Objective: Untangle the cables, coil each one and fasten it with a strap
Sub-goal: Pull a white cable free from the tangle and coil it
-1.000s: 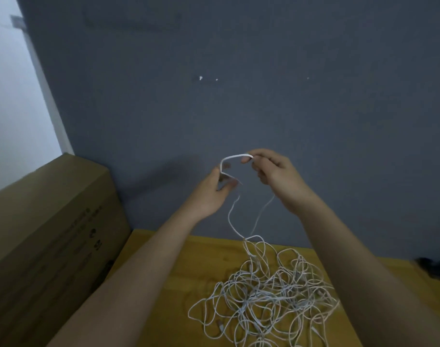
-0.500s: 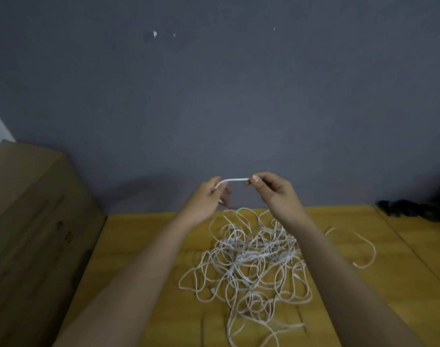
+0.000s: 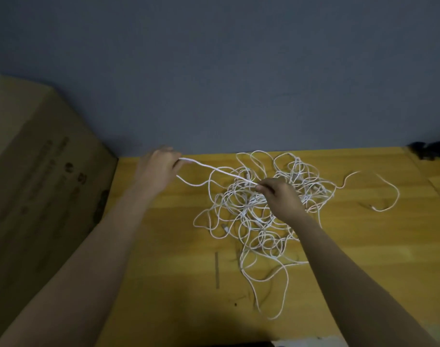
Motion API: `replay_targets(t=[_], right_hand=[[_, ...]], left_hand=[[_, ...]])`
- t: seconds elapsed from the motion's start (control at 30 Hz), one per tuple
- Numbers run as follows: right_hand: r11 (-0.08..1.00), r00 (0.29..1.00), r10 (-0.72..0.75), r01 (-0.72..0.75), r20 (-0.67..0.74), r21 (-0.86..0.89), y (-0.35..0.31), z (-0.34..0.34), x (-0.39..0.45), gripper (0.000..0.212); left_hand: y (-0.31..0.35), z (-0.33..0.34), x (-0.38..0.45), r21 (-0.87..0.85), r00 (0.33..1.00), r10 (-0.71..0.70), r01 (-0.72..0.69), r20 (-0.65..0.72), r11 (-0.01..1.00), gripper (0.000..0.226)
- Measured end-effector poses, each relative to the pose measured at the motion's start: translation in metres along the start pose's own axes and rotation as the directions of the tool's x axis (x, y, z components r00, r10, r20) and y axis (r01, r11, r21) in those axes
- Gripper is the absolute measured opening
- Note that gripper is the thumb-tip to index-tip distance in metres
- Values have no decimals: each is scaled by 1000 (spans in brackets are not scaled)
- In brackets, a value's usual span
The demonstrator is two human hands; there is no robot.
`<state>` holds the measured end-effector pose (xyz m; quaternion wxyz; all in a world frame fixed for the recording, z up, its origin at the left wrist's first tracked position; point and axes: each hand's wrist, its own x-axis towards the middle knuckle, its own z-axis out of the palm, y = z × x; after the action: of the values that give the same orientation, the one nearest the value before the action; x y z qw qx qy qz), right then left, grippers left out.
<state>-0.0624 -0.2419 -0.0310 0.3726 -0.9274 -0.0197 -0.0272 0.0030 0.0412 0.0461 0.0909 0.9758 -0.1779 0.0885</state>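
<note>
White cable (image 3: 215,169) stretched taut between both hands, left hand (image 3: 159,169) gripping one end, right hand (image 3: 279,196) pinching it above the tangle (image 3: 264,209)

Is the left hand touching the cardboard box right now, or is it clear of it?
Apart. In the head view the left hand grips a white cable over the wooden table, with bare tabletop showing between it and the cardboard box.

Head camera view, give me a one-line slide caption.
Both hands, left and right, stretch one white cable strand from a tangled white cable pile on a wooden table.
</note>
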Motion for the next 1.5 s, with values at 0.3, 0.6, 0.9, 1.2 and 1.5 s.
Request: replay_targets(t=[0.3,0.6,0.9,1.2,1.5], right_hand=[[950,979,39,-99,201,296,-41,58,28,24],[934,950,-95,-18,297,356,-86,87,47,29],[983,961,91,-128,261,129,-4,54,13,23],[689,942,320,-302,98,659,-24,19,19,22],[439,976,201,-166,83,883,-111,-14,71,18]], left_hand=[[-50,-44,-32,110,993,-55,67,-104,992,35],[-93,-81,-71,230,964,-167,214,-208,949,34],[-58,25,-55,21,958,-287,287,2,958,35],[-12,68,-29,-287,903,-429,404,-28,869,44],[43,69,-17,-693,948,103,143,301,707,36]])
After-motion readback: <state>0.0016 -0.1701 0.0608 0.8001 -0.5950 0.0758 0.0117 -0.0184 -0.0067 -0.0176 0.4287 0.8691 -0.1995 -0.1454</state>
